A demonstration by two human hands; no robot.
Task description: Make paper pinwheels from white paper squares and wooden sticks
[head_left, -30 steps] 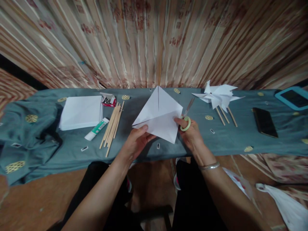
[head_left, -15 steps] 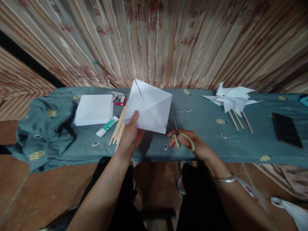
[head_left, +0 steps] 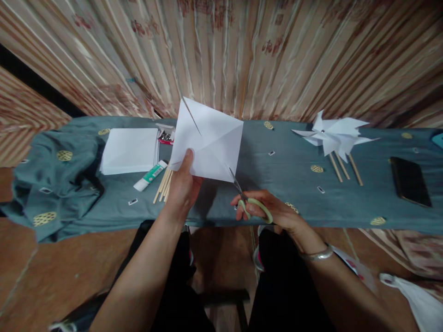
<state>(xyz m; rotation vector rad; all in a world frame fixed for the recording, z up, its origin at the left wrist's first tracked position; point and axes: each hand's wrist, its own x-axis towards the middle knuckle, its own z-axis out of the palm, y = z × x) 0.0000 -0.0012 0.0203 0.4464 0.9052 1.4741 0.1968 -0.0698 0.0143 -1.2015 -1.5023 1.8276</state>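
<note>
Paper square (head_left: pixel 212 140), lower edge partly hidden by the left hand (head_left: pixel 186 184).

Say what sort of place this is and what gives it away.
Probably a makeshift papercraft spot, perhaps in a home: paper pinwheels lie on the cloth-covered table, a stack of white paper sits toward its left, and scissors are held at a slit paper square.

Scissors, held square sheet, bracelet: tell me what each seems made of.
Scissors: probably steel blades, grey and thin; handles likely plastic, pale green, smooth. Square sheet: matte white paper, judging by its crease and long slit. Bracelet: likely polished metal, given its silvery shine; which metal, I cannot tell.
</note>
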